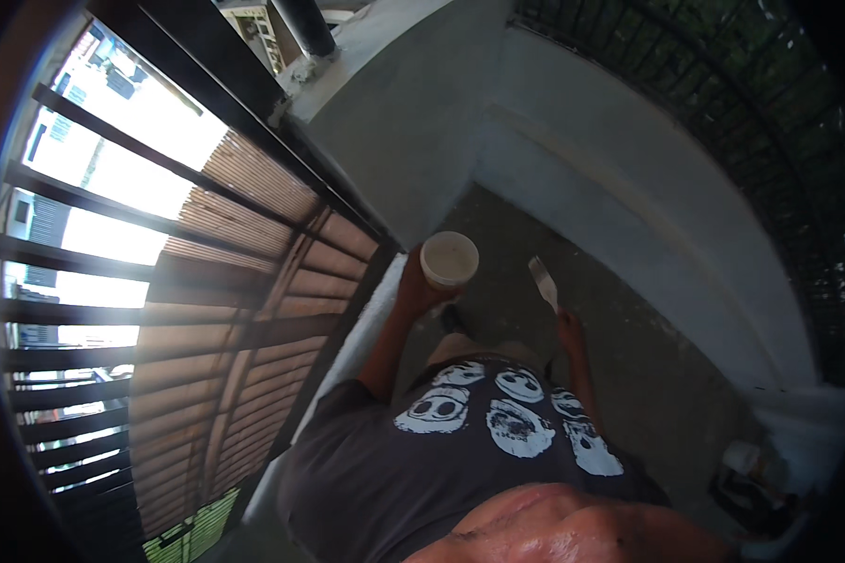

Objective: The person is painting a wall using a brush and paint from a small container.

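Observation:
My left hand (417,295) is closed around the side of a round white tub (449,261), held upright in front of me near the railing. Pale, whitish contents show through its open top. On the other side, my right hand (570,330) grips the lower end of a paintbrush (544,283). Its flat, pale head points away from me, up and slightly left, with a split at the tip. The brush is apart from both the tub and the wall; most of its handle is hidden in my fingers.
A dark slatted railing (207,324) runs along my left, above a whitish ledge (371,305). Low grey walls (573,202) meet in a corner ahead. Dark grey floor (629,352) lies below. Dark, unclear items (756,493) sit at lower right.

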The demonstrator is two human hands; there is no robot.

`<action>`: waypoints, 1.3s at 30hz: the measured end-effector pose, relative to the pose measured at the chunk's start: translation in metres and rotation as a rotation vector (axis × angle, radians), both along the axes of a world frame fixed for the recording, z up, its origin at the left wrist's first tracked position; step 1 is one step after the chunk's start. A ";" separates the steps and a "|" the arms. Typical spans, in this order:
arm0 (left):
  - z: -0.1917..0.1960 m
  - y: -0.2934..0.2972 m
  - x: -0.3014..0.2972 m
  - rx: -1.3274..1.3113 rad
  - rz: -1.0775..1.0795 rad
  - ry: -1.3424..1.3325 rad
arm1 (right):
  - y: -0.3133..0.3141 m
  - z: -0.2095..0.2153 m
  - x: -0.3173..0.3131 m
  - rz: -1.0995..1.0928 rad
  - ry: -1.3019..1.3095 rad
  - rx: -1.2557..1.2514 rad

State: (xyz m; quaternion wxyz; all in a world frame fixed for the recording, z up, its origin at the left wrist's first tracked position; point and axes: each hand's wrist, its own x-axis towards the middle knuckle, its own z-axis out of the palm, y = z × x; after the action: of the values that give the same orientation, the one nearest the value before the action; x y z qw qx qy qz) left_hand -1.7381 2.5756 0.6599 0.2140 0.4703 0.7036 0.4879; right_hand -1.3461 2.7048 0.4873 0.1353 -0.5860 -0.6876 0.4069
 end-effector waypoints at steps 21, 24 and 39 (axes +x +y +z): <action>0.005 -0.098 0.025 0.027 0.475 0.049 | 0.154 0.266 -0.231 -0.062 0.937 -0.198; 0.003 -0.103 0.025 0.041 0.504 0.040 | 0.129 0.255 -0.258 -0.012 0.796 0.452; 0.020 -0.075 0.019 -0.043 0.291 0.108 | 0.045 0.192 -0.187 0.067 0.669 0.097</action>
State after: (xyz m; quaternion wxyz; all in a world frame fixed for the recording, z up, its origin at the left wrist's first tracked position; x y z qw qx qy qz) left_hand -1.7194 2.5011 0.6797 0.1128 0.3842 0.7850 0.4727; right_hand -1.5333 2.7497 0.6793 0.3674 -0.3900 -0.6425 0.5478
